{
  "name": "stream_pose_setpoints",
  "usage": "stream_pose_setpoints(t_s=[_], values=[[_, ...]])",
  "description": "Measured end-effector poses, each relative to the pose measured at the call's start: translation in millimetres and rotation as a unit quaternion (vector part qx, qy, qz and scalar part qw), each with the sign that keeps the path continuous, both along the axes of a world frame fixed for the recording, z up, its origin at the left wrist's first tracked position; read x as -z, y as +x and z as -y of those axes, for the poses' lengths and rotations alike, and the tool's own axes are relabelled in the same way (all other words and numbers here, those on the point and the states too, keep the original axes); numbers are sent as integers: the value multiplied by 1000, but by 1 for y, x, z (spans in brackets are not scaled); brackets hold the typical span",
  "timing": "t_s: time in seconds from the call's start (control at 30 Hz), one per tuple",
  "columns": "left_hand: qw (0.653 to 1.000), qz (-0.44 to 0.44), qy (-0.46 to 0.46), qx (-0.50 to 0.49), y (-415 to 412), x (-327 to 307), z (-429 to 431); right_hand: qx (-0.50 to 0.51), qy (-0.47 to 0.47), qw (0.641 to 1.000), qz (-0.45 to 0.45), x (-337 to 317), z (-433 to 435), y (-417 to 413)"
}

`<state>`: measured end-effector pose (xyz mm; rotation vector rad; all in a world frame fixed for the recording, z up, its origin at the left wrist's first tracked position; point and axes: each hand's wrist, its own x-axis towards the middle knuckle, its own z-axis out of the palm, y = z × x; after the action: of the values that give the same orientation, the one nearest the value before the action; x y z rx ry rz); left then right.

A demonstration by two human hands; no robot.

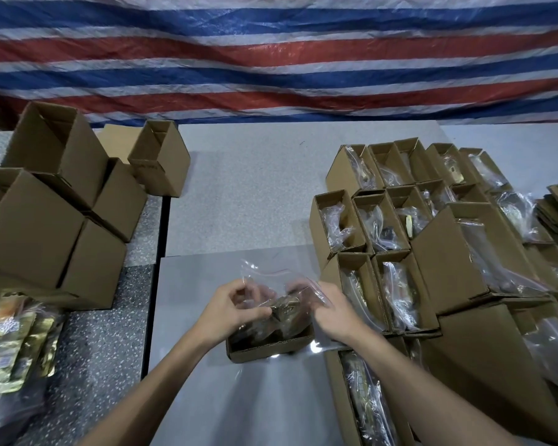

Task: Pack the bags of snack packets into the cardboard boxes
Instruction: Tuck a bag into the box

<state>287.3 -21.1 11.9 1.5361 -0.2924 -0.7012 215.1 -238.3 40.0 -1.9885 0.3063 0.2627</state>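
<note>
Both hands pinch one clear bag (279, 292): left hand (231, 312) at its near-left edge, right hand (330, 312) at its right. The bag sits half inside the box (268, 347) under them. Its loose top could snag the rim, I judge, tipping the light box.

clear zip bag (272, 284) – gold packets inside, half in box | open cardboard box (264, 349) – upright, table centre

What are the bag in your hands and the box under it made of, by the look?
Bag: thin clear plastic film, glossy and crinkled, with a red zip strip along its mouth. Box: brown corrugated cardboard, matte, judging by its thick raw-edged walls. Left hand and right hand both grip the bag.
</note>
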Motion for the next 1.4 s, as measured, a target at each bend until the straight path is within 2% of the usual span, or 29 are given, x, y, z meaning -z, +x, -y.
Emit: stream_pose_setpoints(t_s=[0.07, 0.2, 0.43, 0.6, 0.73, 0.8, 0.93, 1.03, 1.13, 1.2, 1.3, 1.4], values=[[999, -15, 6, -29, -2, 1, 0, -18, 2, 1000, -2, 4, -2, 1], [996, -39, 14, -75, 0, 0, -4, -75, -48, 994, -63, 10, -1, -3], [994, 46, 65, -75, 4, -15, -3, -75, -100, 988, -90, 15, -5, 1], [995, 60, 71, -40, 6, -17, 6, -43, -108, 990, -84, 18, -5, 0], [989, 57, 134, 8, 5, -2, 3, -116, -114, 982, -93, 20, -7, -5], [985, 67, 159, 29, 3, 5, 1, -113, -104, 983, -105, 21, -9, -6], [990, 34, 139, 16, 2, 7, -4, -114, -151, 978, -91, 22, -11, -4], [993, -5, 117, 4, 2, 3, -5, -101, -135, 981, -99, 24, -9, 0], [992, -14, 128, -9, 1, 3, -2, -70, -120, 982, -130, 23, -11, 3], [990, -43, 135, -17, 0, 5, 0, -85, -125, 975, -165, 22, -14, 5], [986, -78, 146, 20, -3, 9, -1, -105, -140, 965, -196, 22, -17, 7], [981, -70, 174, 46, -10, 11, 1, -104, -145, 964, -196, 20, -20, 8]])
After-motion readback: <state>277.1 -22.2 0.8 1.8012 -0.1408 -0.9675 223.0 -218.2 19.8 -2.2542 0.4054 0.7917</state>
